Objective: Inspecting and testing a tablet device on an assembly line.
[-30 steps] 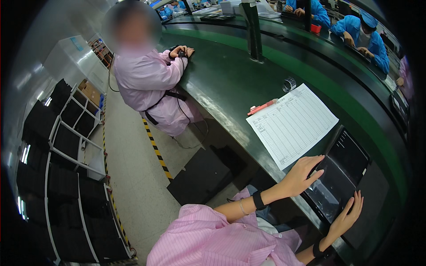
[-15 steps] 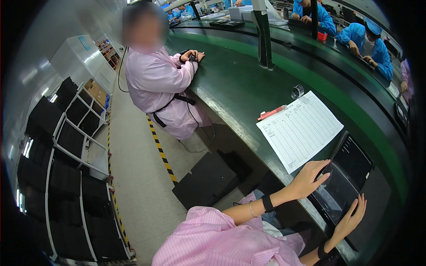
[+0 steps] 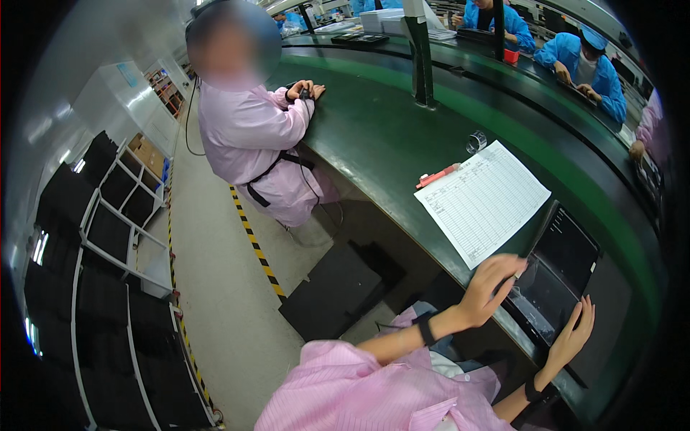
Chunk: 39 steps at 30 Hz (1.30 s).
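Left hand and right hand grip the dark tablet — edges only.

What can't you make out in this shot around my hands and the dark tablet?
Head view:
- Dark tablet: its near left edge is hidden under the left hand.
- Right hand: its palm faces away, so the contact is unclear.
- Paper form: its print is too small.
- Small clear object: too small to identify.
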Each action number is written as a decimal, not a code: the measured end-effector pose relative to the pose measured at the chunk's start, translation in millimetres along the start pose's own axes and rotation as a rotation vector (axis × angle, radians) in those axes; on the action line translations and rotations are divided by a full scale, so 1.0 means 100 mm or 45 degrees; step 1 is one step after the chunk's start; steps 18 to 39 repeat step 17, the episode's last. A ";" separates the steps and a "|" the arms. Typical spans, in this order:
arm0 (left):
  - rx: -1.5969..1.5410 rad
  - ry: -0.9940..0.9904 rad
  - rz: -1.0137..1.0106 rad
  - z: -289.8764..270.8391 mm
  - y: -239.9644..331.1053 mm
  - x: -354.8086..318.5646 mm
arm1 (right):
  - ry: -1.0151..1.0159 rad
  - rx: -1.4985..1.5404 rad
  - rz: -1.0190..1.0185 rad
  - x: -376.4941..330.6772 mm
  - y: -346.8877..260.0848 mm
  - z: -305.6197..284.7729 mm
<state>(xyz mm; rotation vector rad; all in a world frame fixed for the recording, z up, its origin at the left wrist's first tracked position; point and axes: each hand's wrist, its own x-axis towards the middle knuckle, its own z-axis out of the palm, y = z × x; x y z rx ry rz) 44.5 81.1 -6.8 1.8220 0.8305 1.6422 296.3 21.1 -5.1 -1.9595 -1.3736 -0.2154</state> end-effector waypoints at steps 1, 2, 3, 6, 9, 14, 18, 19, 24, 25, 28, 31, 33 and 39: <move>0.135 -0.014 0.124 -0.09 0.03 -0.23 | 0.009 -0.007 0.001 0.00 0.03 0.01; 0.271 -0.026 0.248 -0.23 0.03 -0.43 | 0.008 -0.015 0.012 0.01 0.04 0.03; 0.451 0.003 0.250 -0.41 -0.04 -0.65 | 0.003 0.011 0.006 0.01 0.05 0.07; 0.810 0.160 -0.270 -1.09 -0.35 -1.16 | -0.010 0.047 -0.003 0.03 0.03 0.03; 1.228 0.219 -0.974 -1.93 -1.40 -2.49 | 0.002 0.060 -0.014 0.04 -0.09 0.04; 1.326 -0.341 -1.868 -2.18 -2.08 -3.43 | 0.091 0.040 0.079 0.03 0.02 -0.13; 1.826 -0.410 -1.310 -2.33 -2.98 -4.66 | 0.141 0.016 0.143 0.04 -0.18 -0.31; 1.826 -0.410 -1.310 -2.33 -2.98 -4.66 | 0.141 0.016 0.143 0.04 -0.18 -0.31; 1.826 -0.410 -1.310 -2.33 -2.98 -4.66 | 0.141 0.016 0.143 0.04 -0.18 -0.31; 1.826 -0.410 -1.310 -2.33 -2.98 -4.66 | 0.141 0.016 0.143 0.04 -0.18 -0.31; 1.826 -0.410 -1.310 -2.33 -2.98 -4.66 | 0.141 0.016 0.143 0.04 -0.18 -0.31; 1.826 -0.410 -1.310 -2.33 -2.98 -4.66 | 0.141 0.016 0.143 0.04 -0.18 -0.31; 1.826 -0.410 -1.310 -2.33 -2.98 -4.66 | 0.141 0.016 0.143 0.04 -0.18 -0.31; 1.826 -0.410 -1.310 -2.33 -2.98 -4.66 | 0.141 0.016 0.143 0.04 -0.18 -0.31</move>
